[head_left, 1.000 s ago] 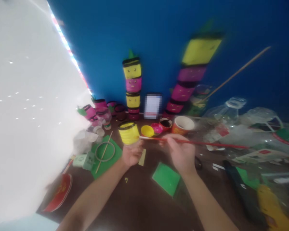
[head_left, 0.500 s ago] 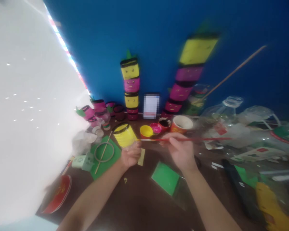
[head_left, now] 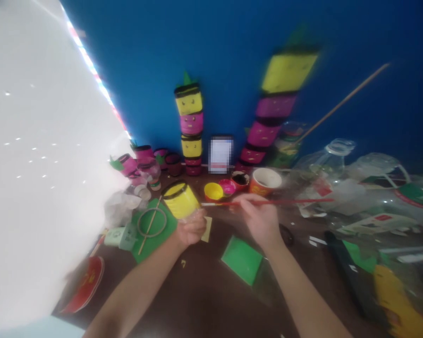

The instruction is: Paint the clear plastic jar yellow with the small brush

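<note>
My left hand (head_left: 193, 227) is closed around the lower end of a tilted cup (head_left: 182, 201), painted yellow with a black band at its rim. A clear, unpainted strip shows near my fingers. In my right hand (head_left: 260, 219) a long red paintbrush (head_left: 296, 202) is pinched, lying almost level. Its pale tip points left and lies at or close by the cup's side; I cannot tell whether it touches. Just beyond the hands stand a pot of yellow paint (head_left: 213, 191), a pot of pink paint (head_left: 227, 187) and a pot of dark paint (head_left: 240, 180).
A paper cup (head_left: 266, 180) stands behind my right hand. Stacked painted cups (head_left: 191, 123) lean on the blue wall. Clear plastic bottles (head_left: 338, 150) crowd the right. Green sheets (head_left: 243, 260), a ring (head_left: 152, 222) and a yellow glue gun (head_left: 395, 300) lie on the table.
My right hand and the brush have shifted slightly left along the cup's side. The cup has tilted or moved a little left in my left hand.
</note>
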Motion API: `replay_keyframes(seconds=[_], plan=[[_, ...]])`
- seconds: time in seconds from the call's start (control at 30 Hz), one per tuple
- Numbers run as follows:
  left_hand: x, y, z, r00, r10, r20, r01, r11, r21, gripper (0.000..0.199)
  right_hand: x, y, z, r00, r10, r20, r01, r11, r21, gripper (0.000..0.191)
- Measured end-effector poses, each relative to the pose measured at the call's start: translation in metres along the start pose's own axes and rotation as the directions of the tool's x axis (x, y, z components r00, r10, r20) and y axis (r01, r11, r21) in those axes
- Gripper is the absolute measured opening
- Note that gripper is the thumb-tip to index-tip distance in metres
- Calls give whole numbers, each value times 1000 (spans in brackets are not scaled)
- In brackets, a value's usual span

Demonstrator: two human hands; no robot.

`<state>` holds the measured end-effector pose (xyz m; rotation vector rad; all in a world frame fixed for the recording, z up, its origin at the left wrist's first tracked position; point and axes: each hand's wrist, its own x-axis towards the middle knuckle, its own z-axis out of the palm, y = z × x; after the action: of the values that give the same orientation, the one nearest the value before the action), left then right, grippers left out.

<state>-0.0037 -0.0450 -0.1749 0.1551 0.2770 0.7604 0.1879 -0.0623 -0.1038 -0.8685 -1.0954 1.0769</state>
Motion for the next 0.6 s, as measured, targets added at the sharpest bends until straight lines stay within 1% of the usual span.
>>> replay_keyframes(seconds=[0.13,0.2,0.3,0.4,0.5,0.6], plan=[[-1,1,9,1000,0,20,1,999,-47,13,5,-7,-5,987,-83,-141,87,996,20,6],[-2,2,15,1000,23,17,-21,995,-96,15,7,-16,-7,977,-121,-175,131,990,47,6],[-1,5,24,1000,31,2,-30,987,-155,28,5,-29,-7,967,-161,-197,178,982,66,6],[1,5,28,998,51,-25,-55,984,-171,46,0,-37,-2,952,-204,-228,219,975,42,7],[2,4,31,989,138,-46,-145,972,-185,62,-5,-38,1,944,-230,-237,233,972,-16,8],[3,3,35,978,195,-71,-206,958,-197,69,-7,-33,1,947,-253,-198,241,967,-84,6]])
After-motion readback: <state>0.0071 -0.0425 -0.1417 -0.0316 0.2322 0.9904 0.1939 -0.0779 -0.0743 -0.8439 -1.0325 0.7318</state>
